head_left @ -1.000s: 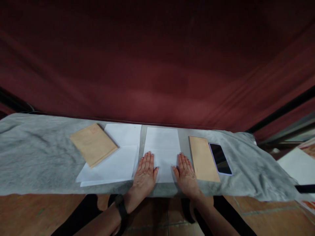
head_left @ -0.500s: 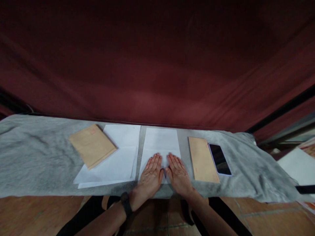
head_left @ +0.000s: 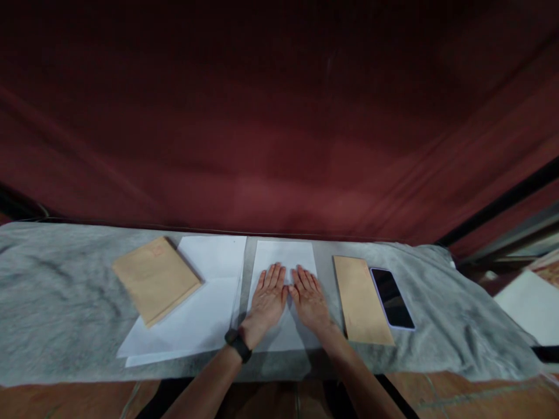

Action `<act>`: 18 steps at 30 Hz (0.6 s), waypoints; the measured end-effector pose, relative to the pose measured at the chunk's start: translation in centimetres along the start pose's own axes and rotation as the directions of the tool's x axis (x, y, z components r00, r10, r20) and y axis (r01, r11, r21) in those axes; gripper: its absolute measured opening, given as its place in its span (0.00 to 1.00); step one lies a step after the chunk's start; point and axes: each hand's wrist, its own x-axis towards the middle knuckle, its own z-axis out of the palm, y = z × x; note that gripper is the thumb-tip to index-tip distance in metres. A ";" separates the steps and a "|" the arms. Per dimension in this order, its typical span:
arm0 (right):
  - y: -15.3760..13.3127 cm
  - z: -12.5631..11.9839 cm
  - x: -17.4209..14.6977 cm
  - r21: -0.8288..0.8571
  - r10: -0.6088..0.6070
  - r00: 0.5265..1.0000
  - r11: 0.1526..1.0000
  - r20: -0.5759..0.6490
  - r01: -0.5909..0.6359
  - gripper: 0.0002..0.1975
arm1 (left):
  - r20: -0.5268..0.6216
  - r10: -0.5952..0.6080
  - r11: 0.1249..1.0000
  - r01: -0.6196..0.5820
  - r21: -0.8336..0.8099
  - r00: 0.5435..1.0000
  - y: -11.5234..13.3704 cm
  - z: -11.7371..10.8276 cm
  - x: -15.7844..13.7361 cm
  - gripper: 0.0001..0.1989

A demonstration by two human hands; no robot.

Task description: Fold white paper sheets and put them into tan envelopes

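A white sheet of paper (head_left: 286,253) lies lengthwise in front of me on a grey cloth. My left hand (head_left: 269,297) rests flat on it with the fingers stretched out and pointing away from me. Beside it, my right hand (head_left: 308,298) also lies flat on the sheet, palm down, the thumbs close together. Neither hand grips anything. To the left is a stack of white paper (head_left: 209,314), partly covered by brown envelopes (head_left: 155,279). Right of the sheet lies a single brown envelope (head_left: 362,299).
A phone (head_left: 393,298) with a dark screen and a pale purple case lies beside the right envelope. The grey cloth (head_left: 441,308) covers the long, narrow surface. A dark red fabric wall (head_left: 279,145) rises directly behind it. Tiled floor shows below the near edge.
Both hands have slid forward along the sheet, away from me, staying flat. The whole scene sits slightly lower in view. Papers, envelopes and phone keep their places.
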 end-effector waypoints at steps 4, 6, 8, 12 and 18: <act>1.3 0.6 0.2 -0.031 0.052 0.997 0.998 -0.062 -0.054 0.28 | -0.007 -0.101 0.994 0.101 0.035 0.995 -1.5 0.0 1.0 0.28; 2.0 0.7 0.0 -0.036 0.065 0.994 0.997 -0.087 -0.069 0.29 | -0.024 -0.141 0.989 0.141 0.037 0.990 -2.3 -0.1 1.3 0.29; 2.5 0.7 -0.2 -0.040 0.084 0.991 0.995 -0.106 -0.089 0.29 | -0.047 -0.180 0.983 0.182 0.033 0.983 -2.9 -0.2 1.5 0.30; 2.3 0.4 -0.3 -0.042 0.151 0.977 0.986 -0.148 -0.158 0.29 | -0.118 -0.240 0.969 0.246 0.030 0.963 -2.5 -0.7 2.0 0.30; -0.1 0.4 -0.7 -0.013 -0.026 0.998 1.000 -0.050 0.025 0.25 | -0.042 0.009 1.000 -0.010 -0.015 0.999 -0.1 -0.7 2.3 0.25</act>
